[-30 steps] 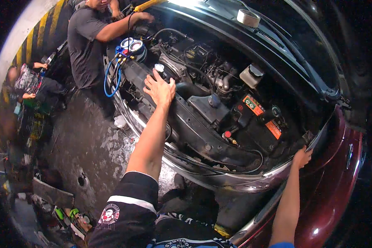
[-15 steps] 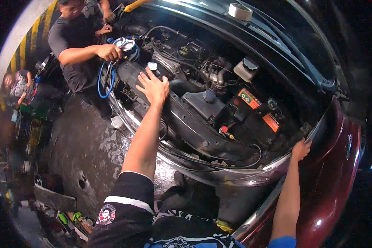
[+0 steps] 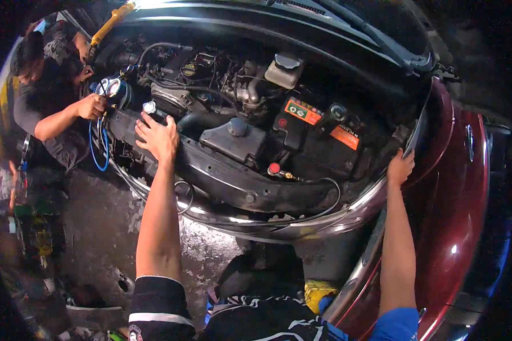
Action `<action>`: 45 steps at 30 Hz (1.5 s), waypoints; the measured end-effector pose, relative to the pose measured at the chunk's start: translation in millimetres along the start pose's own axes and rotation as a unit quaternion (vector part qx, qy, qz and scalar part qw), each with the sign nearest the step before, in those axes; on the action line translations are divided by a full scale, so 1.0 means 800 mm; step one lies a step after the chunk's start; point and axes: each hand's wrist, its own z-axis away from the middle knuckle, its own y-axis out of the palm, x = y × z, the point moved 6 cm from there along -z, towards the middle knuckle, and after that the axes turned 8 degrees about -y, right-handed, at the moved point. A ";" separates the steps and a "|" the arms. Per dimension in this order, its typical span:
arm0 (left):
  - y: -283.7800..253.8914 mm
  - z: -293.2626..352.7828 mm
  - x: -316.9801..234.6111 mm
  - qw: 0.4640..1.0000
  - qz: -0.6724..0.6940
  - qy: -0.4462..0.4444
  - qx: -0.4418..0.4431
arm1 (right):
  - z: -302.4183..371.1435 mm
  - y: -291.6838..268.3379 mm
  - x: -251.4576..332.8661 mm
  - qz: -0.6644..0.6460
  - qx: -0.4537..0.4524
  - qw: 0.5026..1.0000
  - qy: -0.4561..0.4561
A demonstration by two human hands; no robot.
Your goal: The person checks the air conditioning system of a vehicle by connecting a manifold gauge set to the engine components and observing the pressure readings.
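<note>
My left hand [image 3: 158,136] lies with fingers spread on the black front panel [image 3: 210,179] of an open engine bay, its fingertips beside a pale round cap [image 3: 148,107]. No object shows in it. Over at the right, my right hand [image 3: 401,167] is curled at the edge of the dark red fender [image 3: 438,165], beside a thin grey flat piece [image 3: 418,132]; its fingertips are partly hidden. Between my hands sit a black battery with orange labels [image 3: 344,150], a black plastic tank [image 3: 233,142] and a red-capped brass fitting [image 3: 275,169] on a black hose.
At the left, a co-worker's hand [image 3: 91,106] holds a pair of round gauges [image 3: 108,86] with a blue hose [image 3: 99,156] hanging below. A yellow work lamp [image 3: 109,27] is at the upper left. A whitish reservoir [image 3: 283,73] stands at the back. Wet floor [image 3: 96,227] lies lower left.
The view has shifted, so the engine bay sits further left and higher. My left hand remains on the panel near the cap, and my right stays at the fender edge.
</note>
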 end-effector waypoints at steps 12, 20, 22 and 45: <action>-0.026 0.003 0.003 0.998 0.043 -0.041 0.012 | -0.050 0.066 -0.068 0.036 0.000 0.998 -0.060; -0.021 0.002 0.006 0.996 0.075 -0.051 0.022 | -0.061 0.084 -0.087 0.033 0.017 0.999 -0.002; -0.022 0.004 0.004 0.999 0.031 -0.040 0.012 | -0.058 0.072 -0.075 -0.001 -0.003 0.999 -0.041; 0.007 -0.001 0.005 1.000 -0.007 -0.013 0.017 | -0.004 0.004 -0.001 0.011 0.027 0.999 0.017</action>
